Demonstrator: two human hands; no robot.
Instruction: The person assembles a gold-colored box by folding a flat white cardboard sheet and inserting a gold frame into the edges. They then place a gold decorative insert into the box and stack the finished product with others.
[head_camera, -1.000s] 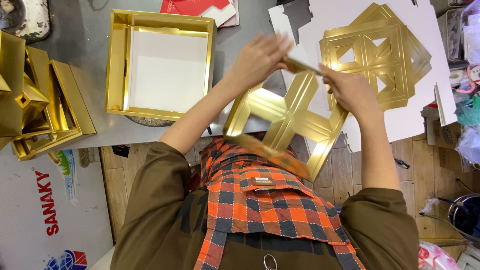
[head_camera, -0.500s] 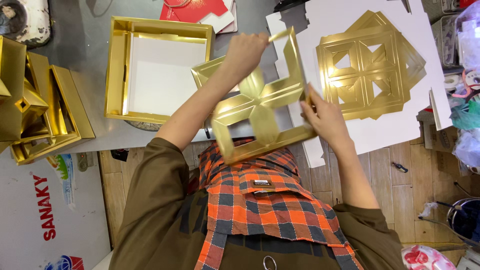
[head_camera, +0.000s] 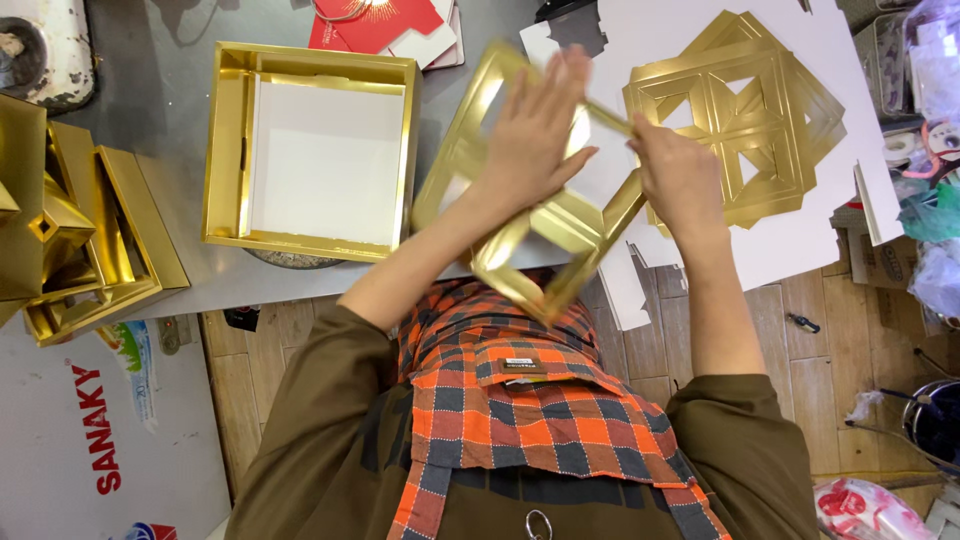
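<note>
Left hand (head_camera: 535, 130) lies flat, fingers spread, pressing the gold cross-shaped insert (head_camera: 520, 210); right hand (head_camera: 680, 175) pinches its upper right edge. The insert tilts between both hands above the worktop (head_camera: 180, 40) edge, open gold box (head_camera: 310, 150) just left, nearer the left hand.

**Room around the hands**

The gold insert (head_camera: 520, 200) fills the middle, with the left hand (head_camera: 535, 130) flat on it and the right hand (head_camera: 680, 175) gripping its right edge. Just left, the open gold box (head_camera: 225, 150) blocks the way, leaving only a narrow strip of grey tabletop (head_camera: 150, 60) between it and the gold stack (head_camera: 70, 240) at the far left. Right of the hands, a pile of inserts (head_camera: 745, 120) lies on white sheets (head_camera: 790, 250). Red cards (head_camera: 385, 25) stand at the far edge. Below the tabletop edge, wooden floor (head_camera: 830, 350) shows open.
</note>
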